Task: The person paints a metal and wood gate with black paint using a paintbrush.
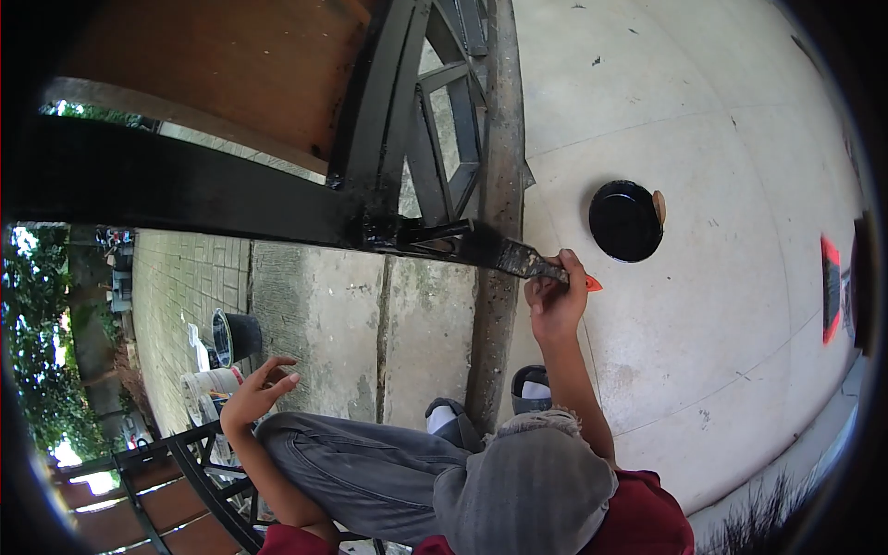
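Observation:
My right hand is closed around the handle of a paintbrush. The brush's dark bristles touch or nearly touch the lower end of a black metal frame, where a hinge-like fitting sits. Part of an orange handle tip shows past my fingers. My left hand is held above my knee with its fingers apart and nothing in it. A round black container of dark paint stands on the pale floor, with a wooden stick at its rim.
A dark bucket and a whitish bucket stand on the paving at the left. A raised metal or concrete edge divides paving from smooth floor. Black framework with brown panels fills the top left. My feet are near the edge.

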Demonstrator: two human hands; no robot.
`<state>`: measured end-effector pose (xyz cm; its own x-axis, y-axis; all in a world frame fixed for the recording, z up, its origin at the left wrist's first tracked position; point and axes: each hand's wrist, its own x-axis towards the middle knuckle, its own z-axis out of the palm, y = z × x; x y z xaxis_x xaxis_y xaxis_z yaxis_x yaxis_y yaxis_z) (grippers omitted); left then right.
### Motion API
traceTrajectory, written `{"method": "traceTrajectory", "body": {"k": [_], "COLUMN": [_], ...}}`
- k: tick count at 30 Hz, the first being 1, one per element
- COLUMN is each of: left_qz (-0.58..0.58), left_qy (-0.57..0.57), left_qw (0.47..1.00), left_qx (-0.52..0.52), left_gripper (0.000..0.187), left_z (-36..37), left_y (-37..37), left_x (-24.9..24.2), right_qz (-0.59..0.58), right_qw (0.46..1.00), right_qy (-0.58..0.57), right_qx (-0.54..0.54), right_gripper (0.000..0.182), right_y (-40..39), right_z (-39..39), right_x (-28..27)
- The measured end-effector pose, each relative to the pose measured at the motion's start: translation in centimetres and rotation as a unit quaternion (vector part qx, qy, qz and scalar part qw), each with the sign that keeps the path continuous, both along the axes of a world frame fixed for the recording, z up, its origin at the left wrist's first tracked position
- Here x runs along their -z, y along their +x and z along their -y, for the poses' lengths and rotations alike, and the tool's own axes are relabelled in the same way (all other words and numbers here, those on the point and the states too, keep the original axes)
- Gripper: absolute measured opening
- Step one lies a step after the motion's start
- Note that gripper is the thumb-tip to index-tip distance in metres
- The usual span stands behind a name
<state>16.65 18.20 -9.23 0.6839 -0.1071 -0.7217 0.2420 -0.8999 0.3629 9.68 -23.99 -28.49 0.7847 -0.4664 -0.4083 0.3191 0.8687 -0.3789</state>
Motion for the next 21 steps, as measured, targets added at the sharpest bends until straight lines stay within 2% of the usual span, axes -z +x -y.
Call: {"method": "traceTrajectory", "body": {"k": [2, 4, 6, 8, 12, 14, 16, 18, 20, 21], "left_qz": [-0.005, -0.008, -0.001, 0.003, -0.01, -0.01, -0.002, -0.004, -0.002, -0.008], "left_qy": [-0.009, -0.02, -0.022, -0.021, -0.012, -0.021, -0.001, -0.006, -0.013, -0.008], "left_qw": [1.0, 1.0, 1.0, 1.0, 1.0, 1.0, 1.0, 1.0, 1.0, 1.0], "left_qx": [0.002, -0.001, -0.01, 0.001, 0.001, -0.006, -0.005, 0.001, 0.007, 0.004], "left_gripper": [0.041, 0.041, 0.041, 0.04, 0.039, 0.039, 0.039, 0.039, 0.04, 0.041], "left_z": [-0.9, -1.0, -0.4, 0.2, 0.2, 0.0, 0.1, 0.6, 0.7, 0.5], "left_y": [0.4, 0.3, 0.5, 0.6, 0.5, 0.6, 0.7, 0.8, 0.8, 0.7], "left_x": [0.5, 1.0, 0.7, 0.4, 0.6, 0.8, 0.7, 0.5, 0.3, 0.5], "right_qz": [0.022, 0.039, 0.009, -0.099, -0.116, -0.05, -0.034, -0.014, -0.043, -0.056], "right_qw": [1.0, 0.995, 0.992, 0.993, 0.99, 0.978, 0.977, 0.975, 0.951, 0.941], "right_qy": [-0.02, -0.076, -0.107, -0.059, -0.069, -0.201, -0.21, -0.221, -0.305, -0.334], "right_qx": [0.0, -0.046, -0.066, -0.021, 0.037, 0.0, -0.015, -0.03, 0.024, -0.004], "right_gripper": [0.024, 0.024, 0.024, 0.023, 0.026, 0.029, 0.029, 0.029, 0.03, 0.028], "right_y": [-0.4, -0.1, 0.1, 0.5, 0.4, 0.2, -0.3, -0.3, -0.1, 0.0], "right_z": [-0.8, -1.3, -1.5, -1.2, -0.7, -0.5, -0.1, 0.1, 0.9, 0.6], "right_x": [-1.2, -3.1, -2.0, -1.5, -2.3, -4.2, -7.1, -7.7, -7.0, -6.9]}}
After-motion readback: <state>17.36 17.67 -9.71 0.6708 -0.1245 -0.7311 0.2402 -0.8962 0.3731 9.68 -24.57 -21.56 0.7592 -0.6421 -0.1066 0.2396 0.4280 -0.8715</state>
